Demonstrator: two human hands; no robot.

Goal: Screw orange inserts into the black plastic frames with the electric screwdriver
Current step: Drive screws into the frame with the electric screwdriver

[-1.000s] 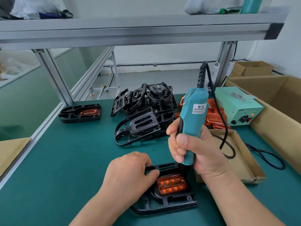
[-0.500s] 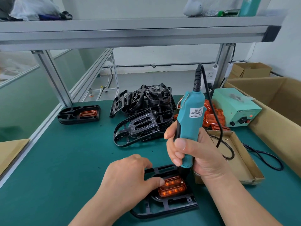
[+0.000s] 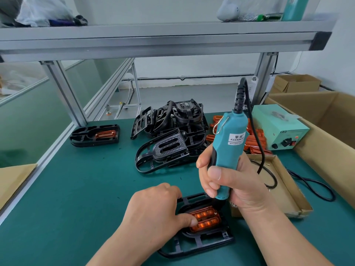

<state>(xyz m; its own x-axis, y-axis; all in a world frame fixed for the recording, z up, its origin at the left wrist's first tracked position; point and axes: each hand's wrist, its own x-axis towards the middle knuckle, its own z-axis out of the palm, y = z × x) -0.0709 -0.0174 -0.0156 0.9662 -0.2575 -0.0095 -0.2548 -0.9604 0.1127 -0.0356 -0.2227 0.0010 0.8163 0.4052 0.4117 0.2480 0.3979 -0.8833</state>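
Observation:
A black plastic frame [image 3: 211, 244] lies flat on the green mat near the front edge. An orange insert [image 3: 208, 217] sits in its recess. My left hand [image 3: 153, 214] holds the frame's left part with bent fingers, and its thumb presses on the insert's left end. My right hand [image 3: 236, 185] grips the teal electric screwdriver [image 3: 228, 148] almost upright. Its dark tip points down at the insert's far right corner, where the bit is hidden behind the nose.
A heap of black frames [image 3: 169, 137] lies mid-table, with loose orange inserts [image 3: 255, 139] to its right. One frame with an insert [image 3: 94, 135] sits far left. The teal power box [image 3: 278, 127], a shallow carton tray [image 3: 284, 189], the black cable [image 3: 315, 187] and a big carton [image 3: 326, 131] fill the right.
My left thumb has slid from the frame's edge onto the orange insert. The screwdriver has stayed at the insert's far right corner, shifting only slightly.

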